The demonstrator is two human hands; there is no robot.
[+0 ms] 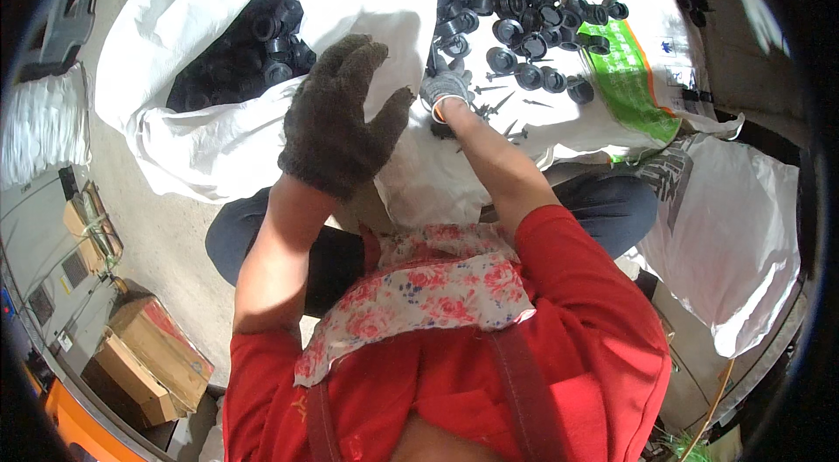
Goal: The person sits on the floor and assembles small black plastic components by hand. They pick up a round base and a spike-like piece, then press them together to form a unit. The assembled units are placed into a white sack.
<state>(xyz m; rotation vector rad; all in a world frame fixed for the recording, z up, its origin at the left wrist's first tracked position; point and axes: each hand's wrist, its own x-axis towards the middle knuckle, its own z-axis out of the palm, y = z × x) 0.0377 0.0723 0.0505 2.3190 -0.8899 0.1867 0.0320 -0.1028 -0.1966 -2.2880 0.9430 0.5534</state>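
Observation:
My left hand point(341, 117), in a dark knitted glove, is raised over the white sack with fingers and thumb apart; nothing is in it. Farther right, my right hand point(447, 84) wears a grey glove with a pale cuff. It is low at the white sheet point(542, 130), fingers curled; a dark sliver shows at its left side, but what it grips is hidden. Beyond it lie several round black plastic caps point(511, 31) in a loose heap. Thin black pointed bits point(502, 104) are scattered just right of this hand. Another dark piece point(443, 130) lies below its wrist.
On the left a white woven sack point(210, 143) gapes open, full of similar black caps point(278, 47). A green printed strip point(625, 77) crosses the sheet. A white plastic bag point(730, 235) stands at right. Cardboard boxes point(153, 357) and a white stack point(44, 125) are at left.

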